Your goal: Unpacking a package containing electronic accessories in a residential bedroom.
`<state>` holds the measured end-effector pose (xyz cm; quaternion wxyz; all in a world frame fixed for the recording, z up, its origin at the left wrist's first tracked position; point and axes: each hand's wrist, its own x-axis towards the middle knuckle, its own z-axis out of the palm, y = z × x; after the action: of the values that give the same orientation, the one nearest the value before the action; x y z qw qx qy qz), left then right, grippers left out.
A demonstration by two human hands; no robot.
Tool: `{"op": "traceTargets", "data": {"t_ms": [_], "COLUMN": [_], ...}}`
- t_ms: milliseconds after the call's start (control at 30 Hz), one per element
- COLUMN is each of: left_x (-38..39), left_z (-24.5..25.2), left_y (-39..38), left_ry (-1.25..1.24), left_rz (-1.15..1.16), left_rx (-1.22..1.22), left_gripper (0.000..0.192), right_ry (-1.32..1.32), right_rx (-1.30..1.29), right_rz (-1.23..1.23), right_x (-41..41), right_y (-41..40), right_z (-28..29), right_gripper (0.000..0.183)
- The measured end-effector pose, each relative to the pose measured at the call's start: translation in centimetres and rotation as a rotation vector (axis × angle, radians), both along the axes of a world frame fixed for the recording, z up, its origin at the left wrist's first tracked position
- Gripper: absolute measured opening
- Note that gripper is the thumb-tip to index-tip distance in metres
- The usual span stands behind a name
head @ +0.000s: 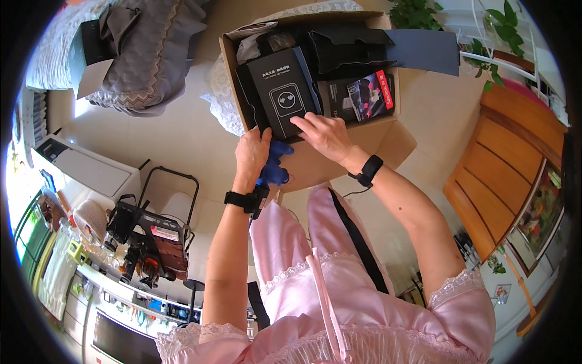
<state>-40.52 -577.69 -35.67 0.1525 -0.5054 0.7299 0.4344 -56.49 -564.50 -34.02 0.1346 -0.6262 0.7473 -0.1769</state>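
Before me is a cardboard box (350, 148) packed with smaller boxes. A flat black box (273, 75) with a white line drawing and print leans inside its near left part. My right hand (325, 135) has curled fingers at the near right corner of that black box, one fingertip touching its face. At the carton's near left corner, my left hand (252, 152) rests thumb and fingers by the black box's lower edge; its exact hold is hidden. Beside the left wrist hangs a crumpled blue item (275, 166), perhaps a glove. Both wrists wear black straps.
In the carton are an open black box (345, 48) with a grey flap (425, 51) jutting right, and a SanDisk package (370, 96). A wooden chair-like piece (498, 177) stands right, a loaded folding cart (157, 236) left. Plants (413, 16) are behind; a quilted cover (136, 63) lies far left.
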Motion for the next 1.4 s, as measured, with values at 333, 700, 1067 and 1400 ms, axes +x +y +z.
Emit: {"op": "traceTargets", "data": {"t_ms": [333, 700, 1067, 1400], "left_x": [0.3, -0.2, -1.2, -2.1], "left_z": [-0.9, 2.1, 4.6, 5.7], "left_y": [-0.6, -3.5, -6.1, -5.9], "left_ry": [0.026, 0.211, 0.411, 0.452], "left_rz": [-0.114, 0.405, 0.597, 0.624], "left_rx": [-0.069, 0.534, 0.778, 0.828], "left_gripper": [0.04, 0.027, 0.022, 0.025], "right_ry": [-0.046, -0.114, -0.21, -0.306], "right_rx": [-0.094, -0.004, -0.126, -0.13], "right_rz": [-0.008, 0.064, 0.053, 0.012], "right_x": [-0.2, -3.9, -6.5, -7.5], "right_y": [0.0, -1.3, -3.9, -3.9], "right_z": [-0.4, 3.0, 4.9, 4.5], "right_gripper": [0.043, 0.045, 0.032, 0.026]}}
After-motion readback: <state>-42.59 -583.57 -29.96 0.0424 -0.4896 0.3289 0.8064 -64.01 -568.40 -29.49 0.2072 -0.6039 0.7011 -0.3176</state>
